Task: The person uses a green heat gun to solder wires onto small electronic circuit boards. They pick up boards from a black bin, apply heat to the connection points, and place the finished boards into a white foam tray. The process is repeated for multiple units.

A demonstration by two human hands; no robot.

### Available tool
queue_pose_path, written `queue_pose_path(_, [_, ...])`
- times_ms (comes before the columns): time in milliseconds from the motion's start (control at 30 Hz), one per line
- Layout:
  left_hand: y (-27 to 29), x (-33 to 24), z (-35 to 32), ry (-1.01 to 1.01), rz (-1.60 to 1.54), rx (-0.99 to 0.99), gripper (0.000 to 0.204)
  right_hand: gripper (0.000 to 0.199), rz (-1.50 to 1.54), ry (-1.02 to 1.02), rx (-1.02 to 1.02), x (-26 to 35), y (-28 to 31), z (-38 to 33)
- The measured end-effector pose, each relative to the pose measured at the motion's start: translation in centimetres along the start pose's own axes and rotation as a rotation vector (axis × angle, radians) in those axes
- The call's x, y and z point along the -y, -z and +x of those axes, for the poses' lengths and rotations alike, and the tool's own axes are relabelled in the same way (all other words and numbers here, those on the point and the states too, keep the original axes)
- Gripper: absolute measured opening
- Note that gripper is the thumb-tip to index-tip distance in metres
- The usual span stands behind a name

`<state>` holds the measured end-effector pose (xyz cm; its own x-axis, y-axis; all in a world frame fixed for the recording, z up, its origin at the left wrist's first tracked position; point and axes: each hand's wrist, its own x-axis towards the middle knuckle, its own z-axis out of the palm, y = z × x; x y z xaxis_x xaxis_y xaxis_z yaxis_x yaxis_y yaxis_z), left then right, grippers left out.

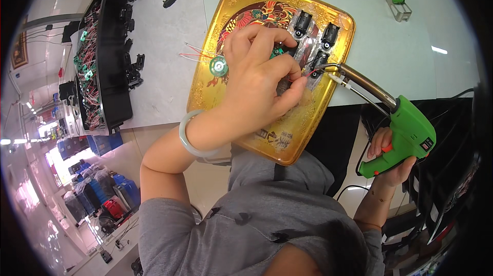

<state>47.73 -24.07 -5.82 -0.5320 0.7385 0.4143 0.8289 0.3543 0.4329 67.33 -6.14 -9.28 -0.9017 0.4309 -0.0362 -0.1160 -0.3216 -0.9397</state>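
Gold tray (303, 122): seen in the head view, parked on the pale tabletop (400, 60), with one end poking out over the lap.
Left hand (259, 73): held over the tray, thumb and forefinger pinched pretty tight on a thin red wire (312, 72).
Green soldering gun (413, 127): gripped by the right hand (396, 174), fingers wrapped round the handle by the orange trigger; the bent tip is aimed at the lowest black housing (319, 64), though contact can't be told.
Other black housings (330, 34): two, sat just above that one on the tray's right side.
Round speaker (219, 66): left of the left hand, red and white wires trailing off.
Black bin (105, 86): found far left, stuffed with wired green boards (84, 68).
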Motion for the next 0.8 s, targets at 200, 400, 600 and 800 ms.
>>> queue_pose_path(200, [0.02, -0.04, -0.02, -0.003, 0.005, -0.002, 0.014, 0.061, 0.032, 0.002, 0.021, -0.19, 0.2, -0.09])
queue_pose_path(400, [-0.06, 0.06, -0.11, 0.006, 0.0, 0.001, 0.015, 0.06, 0.036, -0.006, 0.007, -0.41, 0.15, -0.26])
queue_pose_path(600, [-0.05, -0.04, -0.01, 0.005, 0.004, 0.007, 0.015, 0.061, 0.048, 0.0, -0.029, -0.65, 0.2, -0.51])
queue_pose_path(800, [-0.1, 0.03, -0.05, 0.004, -0.001, 0.008, 0.015, 0.061, 0.04, -0.007, 0.016, -0.47, 0.27, -0.56])
